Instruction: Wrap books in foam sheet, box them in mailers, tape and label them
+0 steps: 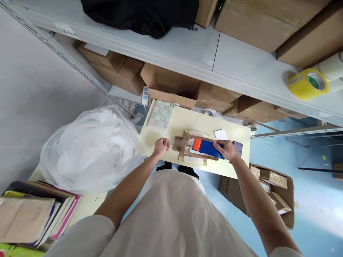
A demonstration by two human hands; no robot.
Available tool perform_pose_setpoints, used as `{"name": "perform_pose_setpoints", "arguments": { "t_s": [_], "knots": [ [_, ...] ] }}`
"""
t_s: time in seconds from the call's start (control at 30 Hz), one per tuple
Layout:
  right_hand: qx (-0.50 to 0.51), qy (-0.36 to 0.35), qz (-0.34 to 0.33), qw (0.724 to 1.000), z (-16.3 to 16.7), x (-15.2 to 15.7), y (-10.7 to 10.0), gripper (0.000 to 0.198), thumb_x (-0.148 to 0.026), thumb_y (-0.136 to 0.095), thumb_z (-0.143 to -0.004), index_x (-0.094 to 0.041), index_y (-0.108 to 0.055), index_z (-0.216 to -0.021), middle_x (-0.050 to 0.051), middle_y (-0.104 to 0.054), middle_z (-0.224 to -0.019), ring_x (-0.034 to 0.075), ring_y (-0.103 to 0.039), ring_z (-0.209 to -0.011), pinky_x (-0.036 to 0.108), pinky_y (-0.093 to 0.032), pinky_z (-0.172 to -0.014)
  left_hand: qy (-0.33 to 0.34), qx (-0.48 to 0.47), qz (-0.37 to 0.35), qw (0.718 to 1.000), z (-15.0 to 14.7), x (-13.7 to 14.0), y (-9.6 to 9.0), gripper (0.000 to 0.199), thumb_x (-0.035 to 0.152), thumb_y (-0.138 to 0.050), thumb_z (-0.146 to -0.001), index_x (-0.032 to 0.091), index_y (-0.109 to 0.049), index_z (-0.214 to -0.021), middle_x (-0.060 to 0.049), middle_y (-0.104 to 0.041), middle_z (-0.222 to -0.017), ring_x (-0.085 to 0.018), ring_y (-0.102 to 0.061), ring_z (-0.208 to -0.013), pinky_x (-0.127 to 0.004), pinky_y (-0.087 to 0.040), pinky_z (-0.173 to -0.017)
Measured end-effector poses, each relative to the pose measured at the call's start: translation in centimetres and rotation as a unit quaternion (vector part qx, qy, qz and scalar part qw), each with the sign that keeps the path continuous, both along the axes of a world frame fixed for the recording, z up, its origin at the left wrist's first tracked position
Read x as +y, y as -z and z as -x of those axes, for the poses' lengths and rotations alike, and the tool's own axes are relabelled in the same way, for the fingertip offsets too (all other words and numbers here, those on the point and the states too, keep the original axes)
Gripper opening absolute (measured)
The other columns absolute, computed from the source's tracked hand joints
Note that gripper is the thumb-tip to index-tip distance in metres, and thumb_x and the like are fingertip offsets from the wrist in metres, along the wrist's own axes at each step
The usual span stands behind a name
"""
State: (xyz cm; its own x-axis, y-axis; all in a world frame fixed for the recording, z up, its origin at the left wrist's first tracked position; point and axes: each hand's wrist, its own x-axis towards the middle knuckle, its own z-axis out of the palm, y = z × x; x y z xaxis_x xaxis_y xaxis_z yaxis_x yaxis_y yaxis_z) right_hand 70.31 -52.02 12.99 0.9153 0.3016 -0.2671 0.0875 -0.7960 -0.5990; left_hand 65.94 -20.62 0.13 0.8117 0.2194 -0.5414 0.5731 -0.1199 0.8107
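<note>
On the pale yellow table, a flat brown cardboard package lies with tape along its edges and white labels on it. My right hand grips the blue end of a blue-and-orange flat tool, whose orange part rests over the package. Left of the package, my left hand is closed, its fingers curled in a pinch. A strip of clear tape stretches between those fingers and the package; its exact end in the hand is too small to see.
A phone and white cards lie at the table's right, with a green-printed packet at its back left. A large bag of white material stands left. Shelves with cartons rise behind; an open box of parcels sits right.
</note>
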Motion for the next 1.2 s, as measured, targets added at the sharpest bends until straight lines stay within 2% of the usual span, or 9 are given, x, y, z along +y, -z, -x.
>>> {"name": "perform_pose_setpoints", "arguments": {
  "t_s": [0.2, 0.33, 0.53, 0.63, 0.73, 0.87, 0.93, 1.07, 1.2],
  "knots": [
    [0.002, 0.016, -0.007, 1.000, 0.2, 0.1, 0.0, 0.045, -0.057, -0.048, -0.082, -0.018, -0.058, -0.062, 0.000, -0.052, -0.051, 0.012, -0.044, -0.049, 0.024, -0.035, -0.047, 0.062, -0.006, -0.102, 0.993, -0.7, -4.0, 3.0, 0.023, 0.030, -0.047, -0.085, 0.018, -0.057, -0.069, -0.006, -0.065, -0.072, -0.019, -0.063, -0.076, -0.028, -0.049, -0.065],
    [0.003, 0.029, -0.015, 0.999, 0.4, 0.1, 0.0, 0.047, -0.058, -0.048, -0.082, -0.018, -0.055, -0.059, 0.000, -0.049, -0.050, 0.012, -0.041, -0.049, 0.025, -0.034, -0.046, 0.111, -0.019, -0.154, 0.982, -0.4, -6.2, 3.3, 0.024, 0.035, -0.049, -0.086, 0.017, -0.061, -0.075, -0.012, -0.065, -0.095, -0.026, -0.061, -0.097, -0.033, -0.047, -0.076],
    [0.010, 0.034, -0.026, 0.999, 0.4, 0.2, 0.1, 0.047, -0.058, -0.048, -0.083, -0.018, -0.054, -0.059, 0.001, -0.048, -0.051, 0.012, -0.041, -0.051, 0.025, -0.034, -0.046, 0.230, -0.033, -0.253, 0.939, -0.4, -7.0, 2.9, 0.036, 0.032, -0.040, -0.092, 0.017, -0.050, -0.123, -0.016, -0.057, -0.118, -0.027, -0.059, -0.104, -0.036, -0.048, -0.078],
    [0.016, 0.032, -0.033, 0.999, 0.3, 0.1, 0.2, 0.047, -0.057, -0.048, -0.083, -0.018, -0.053, -0.058, 0.000, -0.047, -0.051, 0.012, -0.041, -0.050, 0.025, -0.034, -0.047, 0.314, -0.053, -0.275, 0.907, -0.4, -5.7, 2.9, 0.042, 0.024, -0.043, -0.088, 0.015, -0.045, -0.129, -0.017, -0.057, -0.120, -0.029, -0.057, -0.108, -0.039, -0.048, -0.083],
    [0.025, 0.036, -0.042, 0.998, 0.2, 0.0, 0.4, 0.046, -0.056, -0.049, -0.083, -0.018, -0.054, -0.058, 0.000, -0.048, -0.052, 0.012, -0.042, -0.050, 0.025, -0.034, -0.047, 0.353, -0.117, -0.260, 0.891, 0.0, -3.6, 2.1, 0.055, 0.024, -0.052, -0.082, 0.012, -0.041, -0.134, -0.019, -0.050, -0.132, -0.030, -0.047, -0.125, -0.041, -0.041, -0.099],
    [0.037, 0.036, -0.051, 0.997, -0.1, -0.2, 0.7, 0.047, -0.058, -0.049, -0.082, -0.018, -0.053, -0.058, 0.000, -0.047, -0.051, 0.012, -0.041, -0.050, 0.025, -0.033, -0.047, 0.431, -0.292, -0.209, 0.828, -0.3, -2.6, -0.5, 0.119, 0.050, -0.072, -0.060, 0.005, -0.006, -0.148, -0.028, -0.011, -0.154, -0.038, -0.011, -0.143, -0.050, -0.020, -0.114],
    [0.036, 0.038, -0.055, 0.997, -0.2, -0.3, 0.8, 0.048, -0.059, -0.049, -0.082, -0.017, -0.053, -0.058, 0.000, -0.047, -0.051, 0.011, -0.040, -0.050, 0.025, -0.033, -0.047, 0.458, -0.314, -0.208, 0.805, -1.3, -3.4, -1.7, 0.138, 0.056, -0.078, -0.050, 0.005, 0.004, -0.148, -0.028, -0.004, -0.155, -0.040, -0.005, -0.144, -0.053, -0.013, -0.115],
    [0.040, 0.028, -0.051, 0.998, -0.1, 0.2, 0.2, 0.050, -0.061, -0.047, -0.082, -0.017, -0.054, -0.059, 0.000, -0.048, -0.052, 0.011, -0.040, -0.050, 0.025, -0.032, -0.047, 0.482, -0.302, -0.222, 0.792, -3.5, -5.1, -2.6, 0.133, 0.048, -0.079, -0.052, 0.008, 0.005, -0.148, -0.026, -0.018, -0.152, -0.038, -0.021, -0.141, -0.051, -0.017, -0.114],
    [0.022, -0.009, -0.023, 0.999, -0.5, 1.6, -1.3, 0.048, -0.058, -0.047, -0.083, -0.018, -0.055, -0.059, 0.000, -0.051, -0.052, 0.010, -0.041, -0.049, 0.025, -0.033, -0.048, 0.489, -0.305, -0.237, 0.782, -4.4, -4.5, -2.6, 0.125, 0.048, -0.078, -0.052, 0.005, -0.008, -0.146, -0.027, -0.028, -0.146, -0.040, -0.027, -0.137, -0.049, -0.024, -0.113]
  ]
}}
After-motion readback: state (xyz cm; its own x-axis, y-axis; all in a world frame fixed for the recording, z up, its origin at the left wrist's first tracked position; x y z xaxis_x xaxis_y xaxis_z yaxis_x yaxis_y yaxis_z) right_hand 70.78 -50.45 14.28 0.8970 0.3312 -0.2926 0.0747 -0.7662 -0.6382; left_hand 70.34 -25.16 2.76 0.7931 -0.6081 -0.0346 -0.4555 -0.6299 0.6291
